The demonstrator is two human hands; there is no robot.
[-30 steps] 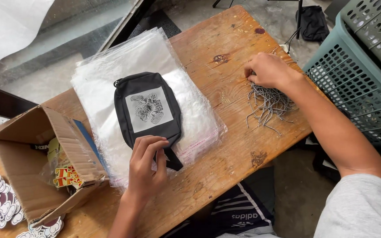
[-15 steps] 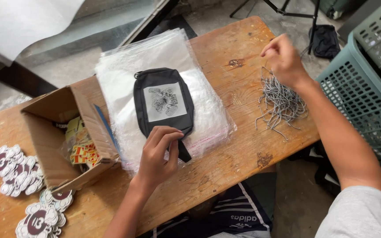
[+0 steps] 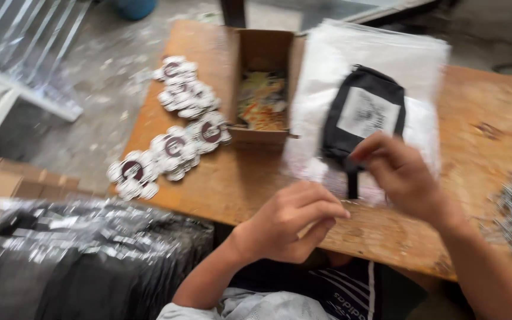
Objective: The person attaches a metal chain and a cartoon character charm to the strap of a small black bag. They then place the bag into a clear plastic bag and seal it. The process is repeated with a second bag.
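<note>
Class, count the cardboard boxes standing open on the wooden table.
1. The open cardboard box stands at the table's far edge, between the round stickers and the stack of clear bags. More cardboard at the left edge is blurred.

An open brown cardboard box [image 3: 262, 89] sits on the wooden table at its far side, holding a heap of small yellow and orange printed packets [image 3: 261, 104]. Left of the box, round white tags with dark maroon centres [image 3: 173, 127] lie in overlapping clusters. Right of the box rests a stack of clear plastic bags [image 3: 380, 65], and on it a black pouch bears a white rectangular label [image 3: 367, 112].
</note>
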